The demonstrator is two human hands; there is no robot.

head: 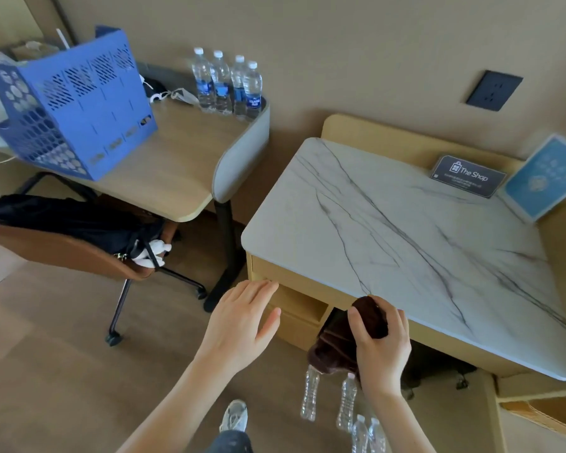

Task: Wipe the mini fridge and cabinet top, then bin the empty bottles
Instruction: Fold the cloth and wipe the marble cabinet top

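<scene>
- At the near edge of the cabinet top [389, 237], the right hand [381, 351] has its fingers and thumb curled round a dark brown cloth [337, 349]. The cloth is bunched in that grip and hangs in front of the cabinet, just below the marble edge.
- Beside the cabinet's front corner the left hand [239, 325] hovers flat, fingers straight and a little spread, holding nothing. Whether the fingertips touch the wood I cannot tell.
- That cloth looks soft, limp and light. I'd judge it wipes better folded into a pad under a flat palm than balled up as it is.
- The top looks hard and smooth, so the cloth should glide. At the back, the dark sign [468, 176] and blue card [541, 178] could tip if nudged.
- On the floor by the person's feet stand the clear empty bottles [309, 395]. They look thin, light and easily toppled or crushed, so they are best taken round the neck or body.
- The mini fridge is not plainly in view.
</scene>
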